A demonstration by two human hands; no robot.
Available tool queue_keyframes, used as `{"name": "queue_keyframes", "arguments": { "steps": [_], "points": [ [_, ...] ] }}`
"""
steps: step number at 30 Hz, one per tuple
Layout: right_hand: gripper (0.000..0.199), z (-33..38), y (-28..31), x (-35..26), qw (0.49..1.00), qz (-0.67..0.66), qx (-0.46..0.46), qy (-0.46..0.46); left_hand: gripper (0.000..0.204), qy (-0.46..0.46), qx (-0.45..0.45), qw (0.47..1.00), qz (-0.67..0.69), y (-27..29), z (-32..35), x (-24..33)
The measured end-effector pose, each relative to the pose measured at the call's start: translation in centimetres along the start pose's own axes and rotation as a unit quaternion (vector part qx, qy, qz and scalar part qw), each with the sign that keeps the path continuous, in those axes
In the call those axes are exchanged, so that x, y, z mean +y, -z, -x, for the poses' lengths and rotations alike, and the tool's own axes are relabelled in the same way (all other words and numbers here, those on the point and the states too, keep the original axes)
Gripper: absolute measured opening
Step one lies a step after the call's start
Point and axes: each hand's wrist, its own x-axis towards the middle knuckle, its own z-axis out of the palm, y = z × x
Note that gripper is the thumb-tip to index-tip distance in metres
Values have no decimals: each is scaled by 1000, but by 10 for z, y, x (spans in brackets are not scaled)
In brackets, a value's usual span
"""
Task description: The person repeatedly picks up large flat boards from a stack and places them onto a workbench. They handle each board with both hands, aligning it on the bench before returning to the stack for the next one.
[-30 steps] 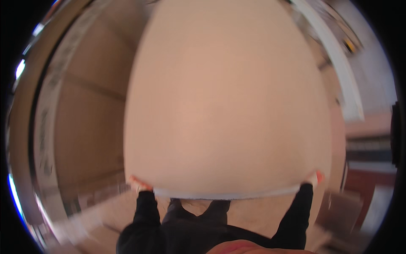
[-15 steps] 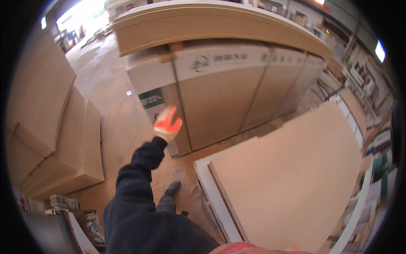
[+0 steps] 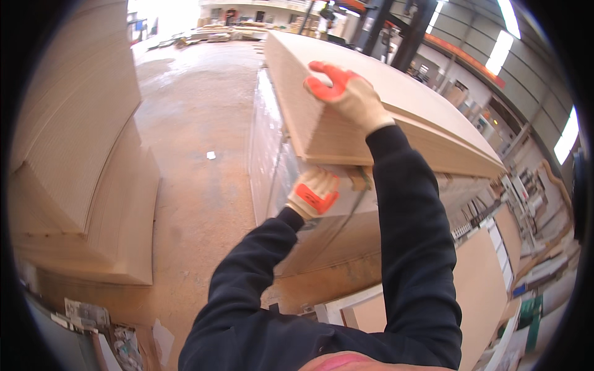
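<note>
Both my hands wear cream work gloves with orange-red coating. My right hand (image 3: 349, 96) is raised over the near corner of a stack of wooden boards (image 3: 337, 142), thumb and fingers apart, with nothing visible in it. Below that corner, my left hand (image 3: 314, 191) has its fingers curled close under the stack's lower edge. Whether it grips anything there is hidden. The boards rest on a wrapped, strapped pack (image 3: 294, 213), with a small wooden block (image 3: 359, 179) in the gap between them.
Tall stacks of boards (image 3: 74, 136) stand on the left, across a dusty floor (image 3: 185, 123) with a white scrap (image 3: 211, 155) on it. A lower board (image 3: 476, 272) lies at the right. Dark uprights (image 3: 411, 37) rise behind the stack.
My view has turned and come closer to the board stack's corner. My right hand has come into view above the boards. My left hand has moved up beneath their edge, its fingers now curled.
</note>
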Motion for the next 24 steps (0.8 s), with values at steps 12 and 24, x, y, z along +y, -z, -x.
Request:
{"name": "queue_keyframes", "arguments": {
  "steps": [12,24],
  "points": [
    [51,-44,-29,17,973,111,-143,-143,33,-20,49,998,-27,-4,7,-3],
    [32,221,156,27,992,100,49,-53,42,112,34,992,38,15,-12,27]
  ]
}}
